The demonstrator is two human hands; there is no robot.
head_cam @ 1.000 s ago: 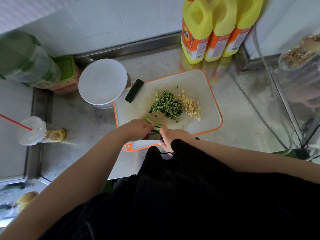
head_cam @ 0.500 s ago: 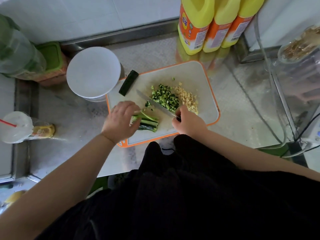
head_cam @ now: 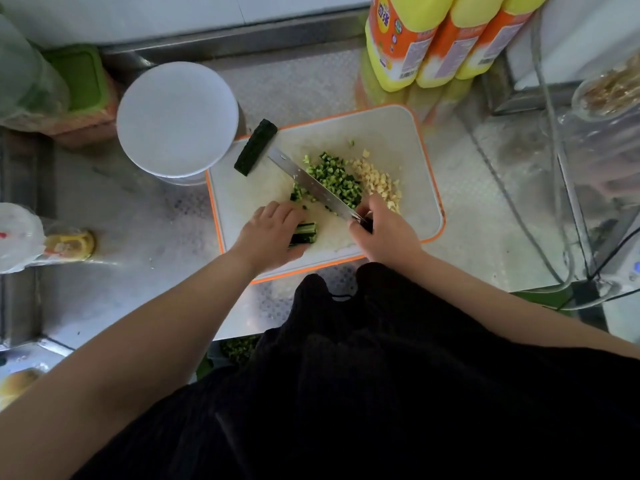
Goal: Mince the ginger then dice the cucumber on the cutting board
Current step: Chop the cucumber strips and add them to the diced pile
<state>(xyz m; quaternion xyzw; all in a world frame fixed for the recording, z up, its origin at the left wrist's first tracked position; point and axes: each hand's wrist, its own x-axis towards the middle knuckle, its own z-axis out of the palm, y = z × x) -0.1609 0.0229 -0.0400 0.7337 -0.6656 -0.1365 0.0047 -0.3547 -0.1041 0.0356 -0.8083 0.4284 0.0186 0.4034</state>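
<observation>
A white cutting board [head_cam: 391, 133] with an orange rim lies on the steel counter. On it sit a heap of diced cucumber [head_cam: 337, 180] and, to its right, a heap of minced ginger [head_cam: 379, 183]. My left hand [head_cam: 268, 235] holds a short bundle of cucumber strips [head_cam: 306, 233] near the board's front edge. My right hand [head_cam: 384, 232] grips the handle of a knife [head_cam: 310, 183]; its blade points up-left along the left side of the diced heap. One dark uncut cucumber piece [head_cam: 255, 147] lies across the board's far left corner.
A white round lid [head_cam: 177, 119] stands just left of the board. Three yellow-orange bottles [head_cam: 446, 36] stand behind it. A drink cup [head_cam: 20, 237] and a lemon slice [head_cam: 71, 244] lie at the far left. Cables [head_cam: 550, 188] and glass equipment [head_cam: 606, 140] fill the right side.
The right hand lifted the knife off the strips and swung its blade against the diced heap. The cucumber bundle under my left hand looks shorter, with more of it covered than half a second ago.
</observation>
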